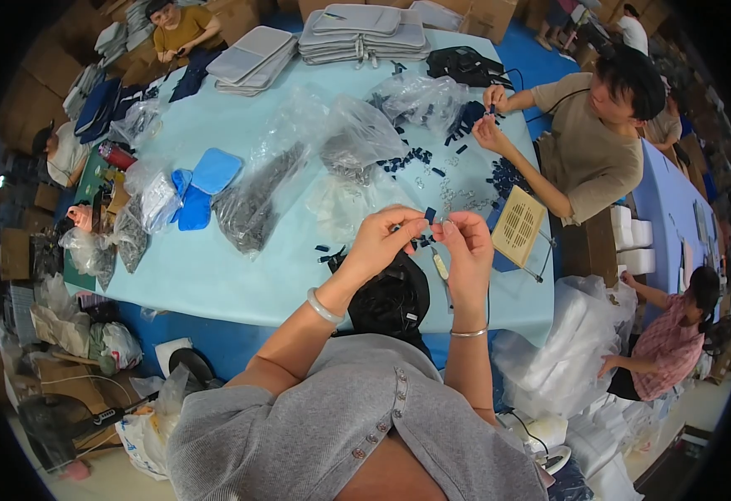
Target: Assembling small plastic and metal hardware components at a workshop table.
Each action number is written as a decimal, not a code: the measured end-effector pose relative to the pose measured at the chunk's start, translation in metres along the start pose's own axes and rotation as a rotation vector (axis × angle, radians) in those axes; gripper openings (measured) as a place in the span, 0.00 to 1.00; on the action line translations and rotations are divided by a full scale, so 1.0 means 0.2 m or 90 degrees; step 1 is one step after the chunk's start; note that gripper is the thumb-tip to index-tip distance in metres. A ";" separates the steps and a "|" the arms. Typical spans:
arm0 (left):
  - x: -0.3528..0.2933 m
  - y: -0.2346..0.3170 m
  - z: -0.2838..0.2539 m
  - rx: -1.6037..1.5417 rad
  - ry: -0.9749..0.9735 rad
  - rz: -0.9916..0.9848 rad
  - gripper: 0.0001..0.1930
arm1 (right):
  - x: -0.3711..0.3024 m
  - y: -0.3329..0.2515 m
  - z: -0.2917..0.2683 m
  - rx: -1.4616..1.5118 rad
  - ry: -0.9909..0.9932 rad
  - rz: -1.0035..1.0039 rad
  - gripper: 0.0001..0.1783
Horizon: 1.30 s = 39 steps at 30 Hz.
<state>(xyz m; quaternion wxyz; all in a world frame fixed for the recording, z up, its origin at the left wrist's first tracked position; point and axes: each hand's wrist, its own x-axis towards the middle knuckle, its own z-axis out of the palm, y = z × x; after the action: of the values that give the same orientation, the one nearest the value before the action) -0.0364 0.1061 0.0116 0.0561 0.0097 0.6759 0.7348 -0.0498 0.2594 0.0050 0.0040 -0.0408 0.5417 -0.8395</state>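
Above the near edge of the table, my left hand pinches a small dark blue fabric tab between thumb and fingertips. Close beside it, my right hand has its thumb and fingers pressed together on a tiny shiny piece, probably metal, too small to make out fully. The two sets of fingertips almost meet. Beyond them lie a scatter of loose metal clasps and a spread of similar dark blue tabs. Below my hands sits a black bag.
A light blue cloth covers the table. Clear bags of dark small parts lie left of centre. Grey flat cases are stacked at the far side. A beige perforated box stands right. A co-worker handles small pieces there.
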 end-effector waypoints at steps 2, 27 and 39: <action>0.02 -0.03 0.01 -0.001 0.043 0.062 0.10 | 0.00 -0.02 -0.01 -0.001 -0.002 0.036 0.11; 0.02 -0.02 -0.04 -0.103 -0.090 -0.075 0.10 | 0.02 -0.06 -0.09 0.061 -0.075 0.209 0.11; 0.03 -0.04 -0.06 -0.072 -0.158 -0.115 0.09 | 0.01 -0.03 -0.13 -0.032 -0.124 0.160 0.10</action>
<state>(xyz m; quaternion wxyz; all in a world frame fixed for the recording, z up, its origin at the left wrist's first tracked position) -0.0430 0.0959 0.0029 0.2058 0.0364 0.6193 0.7568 -0.0540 0.2860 -0.0007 0.1603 -0.0541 0.5604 -0.8108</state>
